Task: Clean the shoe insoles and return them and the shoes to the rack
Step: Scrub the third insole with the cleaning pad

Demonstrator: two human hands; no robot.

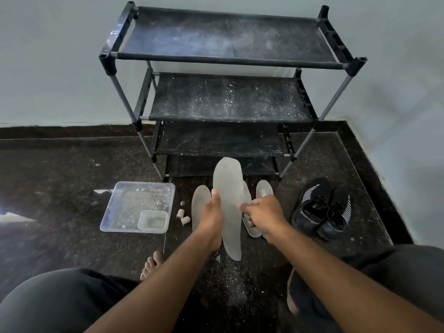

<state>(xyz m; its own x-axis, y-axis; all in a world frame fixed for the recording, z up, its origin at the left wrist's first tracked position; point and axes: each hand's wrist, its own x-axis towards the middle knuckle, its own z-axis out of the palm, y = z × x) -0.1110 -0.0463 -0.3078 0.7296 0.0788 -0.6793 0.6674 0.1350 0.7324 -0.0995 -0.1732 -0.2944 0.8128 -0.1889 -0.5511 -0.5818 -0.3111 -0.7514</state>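
Observation:
My left hand (211, 219) grips a long grey insole (227, 188) by its left edge and holds it up over the floor. My right hand (260, 213) has its fingers curled against that insole's right edge; I cannot see whether they pinch it. Three more insoles lie on the floor behind: one at the left (199, 200), one mostly hidden behind my right hand (251, 230), one at the right (263, 188). A pair of black shoes (322, 207) with white stripes stands at the right. The black rack (228, 58) stands ahead, its shelves dusted with white specks.
A clear plastic tray (115, 212) with a small tub (153, 220) inside sits on the dark floor at the left. Small beige cylinders (183, 216) lie beside it. White powder is scattered on the floor below the insole. My knees and a bare foot (151, 264) frame the bottom.

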